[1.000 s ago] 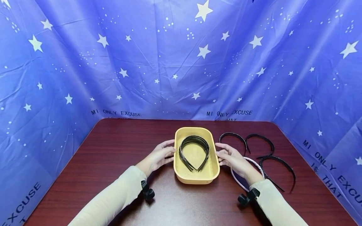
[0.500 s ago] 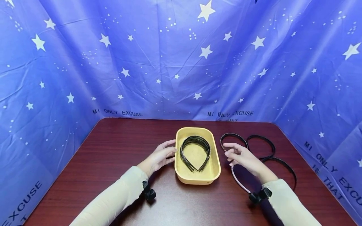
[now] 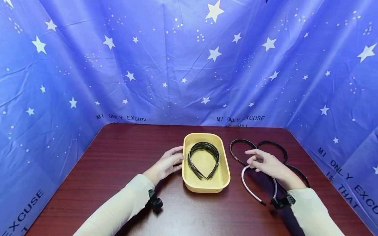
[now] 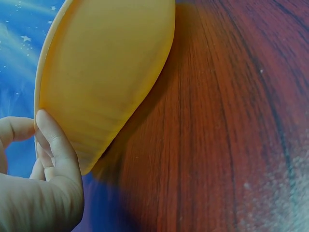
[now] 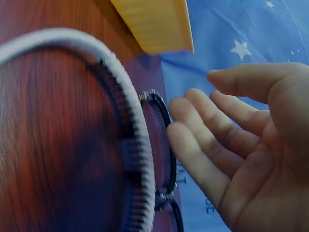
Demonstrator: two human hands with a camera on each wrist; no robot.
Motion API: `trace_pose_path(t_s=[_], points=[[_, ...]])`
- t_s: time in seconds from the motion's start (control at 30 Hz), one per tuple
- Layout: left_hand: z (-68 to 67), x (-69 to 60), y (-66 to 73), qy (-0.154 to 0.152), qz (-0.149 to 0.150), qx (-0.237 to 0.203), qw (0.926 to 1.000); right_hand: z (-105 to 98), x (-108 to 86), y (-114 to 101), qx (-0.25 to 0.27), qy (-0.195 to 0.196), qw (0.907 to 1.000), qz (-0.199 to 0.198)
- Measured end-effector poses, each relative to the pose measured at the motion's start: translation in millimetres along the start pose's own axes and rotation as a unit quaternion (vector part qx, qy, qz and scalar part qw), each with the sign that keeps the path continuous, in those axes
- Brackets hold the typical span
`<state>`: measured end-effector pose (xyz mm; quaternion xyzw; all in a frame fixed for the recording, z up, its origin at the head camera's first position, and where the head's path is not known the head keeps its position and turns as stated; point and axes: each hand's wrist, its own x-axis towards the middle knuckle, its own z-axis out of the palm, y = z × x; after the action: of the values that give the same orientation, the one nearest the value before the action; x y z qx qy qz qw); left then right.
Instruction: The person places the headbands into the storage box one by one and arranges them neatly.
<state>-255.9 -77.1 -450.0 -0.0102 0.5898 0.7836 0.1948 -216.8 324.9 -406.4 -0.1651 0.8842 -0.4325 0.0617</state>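
You are looking at four loose headbands lying in the right part of the head view. Three are thin, black, ridged arches: a left black headband, a far black headband and a lower black headband; the fourth is a pale pinkish-white ribbed headband sitting below them. One yellow, rounded-rectangular, deep container is standing at centre, lower half.

You are working on one dark red wood-grain table, with a blue star-printed curtain hanging behind and at both sides. Your right hand is hovering above the pale headband, blocking part of its arch; it and your cream right sleeve are also covering parts of the lower black one. Two small black wrist cameras, a left camera and a right camera, are showing at your cuffs.

The container is holding a nested stack of black headbands, too tightly overlapped to count, its curve facing the top of the frame.

Your left hand is touching the container's left side, fingers relaxed. Your right fingers are bending loosely, spaced from the thumb and holding nothing.
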Motion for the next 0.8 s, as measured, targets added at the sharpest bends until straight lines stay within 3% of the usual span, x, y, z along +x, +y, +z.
trace_pose_path(t_s=[0.3, 0.8], points=[[-0.6, 1.1, -0.4, -0.005, -0.005, 0.000, 1.0000, -11.1, -15.2, 7.1, -0.124, 0.032, 0.9917, 0.006], [-0.4, 0.4, -0.7, -0.003, 0.001, -0.004, 1.0000, -12.8, -21.0, 31.6, -0.159, 0.057, 0.9852, 0.029]])
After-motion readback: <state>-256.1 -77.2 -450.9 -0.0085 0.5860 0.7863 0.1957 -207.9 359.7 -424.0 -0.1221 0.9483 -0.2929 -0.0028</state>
